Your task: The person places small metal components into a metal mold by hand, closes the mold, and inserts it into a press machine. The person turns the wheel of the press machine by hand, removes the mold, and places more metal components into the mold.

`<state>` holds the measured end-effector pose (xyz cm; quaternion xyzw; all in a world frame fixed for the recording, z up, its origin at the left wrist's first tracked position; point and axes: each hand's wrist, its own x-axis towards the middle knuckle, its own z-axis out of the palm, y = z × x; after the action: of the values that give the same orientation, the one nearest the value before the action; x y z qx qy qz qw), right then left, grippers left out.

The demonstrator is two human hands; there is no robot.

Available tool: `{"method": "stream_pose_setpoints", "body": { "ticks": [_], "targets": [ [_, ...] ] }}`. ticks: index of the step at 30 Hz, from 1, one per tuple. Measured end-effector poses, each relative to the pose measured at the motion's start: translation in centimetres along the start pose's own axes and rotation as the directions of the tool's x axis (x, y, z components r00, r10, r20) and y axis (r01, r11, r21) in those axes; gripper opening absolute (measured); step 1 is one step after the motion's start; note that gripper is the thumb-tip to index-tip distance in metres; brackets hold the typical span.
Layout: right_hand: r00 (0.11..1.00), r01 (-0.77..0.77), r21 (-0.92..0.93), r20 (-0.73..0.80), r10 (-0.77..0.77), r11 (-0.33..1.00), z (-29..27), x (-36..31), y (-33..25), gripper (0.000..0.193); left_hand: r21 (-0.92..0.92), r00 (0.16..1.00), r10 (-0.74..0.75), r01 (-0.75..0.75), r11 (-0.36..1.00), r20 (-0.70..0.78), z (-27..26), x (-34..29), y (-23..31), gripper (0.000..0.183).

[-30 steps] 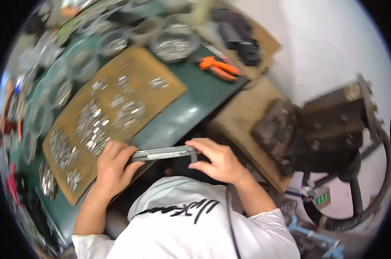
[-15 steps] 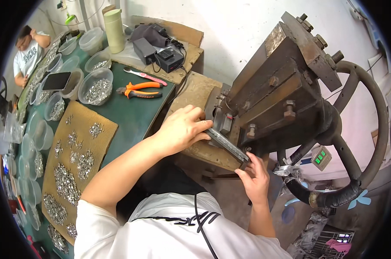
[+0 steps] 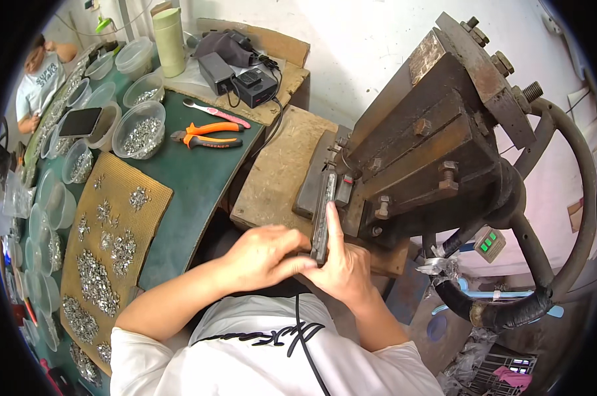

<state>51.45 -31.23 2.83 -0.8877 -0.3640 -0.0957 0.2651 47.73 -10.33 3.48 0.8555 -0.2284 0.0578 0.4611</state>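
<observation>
Now the metal bar (image 3: 321,228) is held by the left hand (image 3: 269,256) and right hand (image 3: 343,269), best kept straight beside the press (image 3: 424,158).

Both bare forearms angle inward, bringing the hands together beyond the right edge of the worktop (image 3: 189,171). The left hand (image 3: 271,255) curls its fingers toward its thumb; the right hand (image 3: 345,267) extends its index finger straight away from the body.

Slim grey metal bar (image 3: 322,214) — straight; pointing away, near end in the hands (image 3: 265,256).
</observation>
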Motion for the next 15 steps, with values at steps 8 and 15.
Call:
{"method": "stream_pose_setpoints", "body": {
  "ticks": [8, 15],
  "targets": [
    [0.939, -0.343, 0.559, 0.237, 0.250, 0.755, 1.5, -3.9, 1.4, 0.113, 0.028, 0.995, 0.077, -0.075, 0.997, -0.060, 1.4, -1.7, -1.4, 0.036],
    [0.760, -0.570, 0.665, 0.205, 0.616, 0.482, -1.3, -14.1, 5.5, 0.090, 0.232, 0.958, 0.269, -0.241, 0.943, -0.101, 1.6, -2.0, -2.0, 0.030]
  ]
}}
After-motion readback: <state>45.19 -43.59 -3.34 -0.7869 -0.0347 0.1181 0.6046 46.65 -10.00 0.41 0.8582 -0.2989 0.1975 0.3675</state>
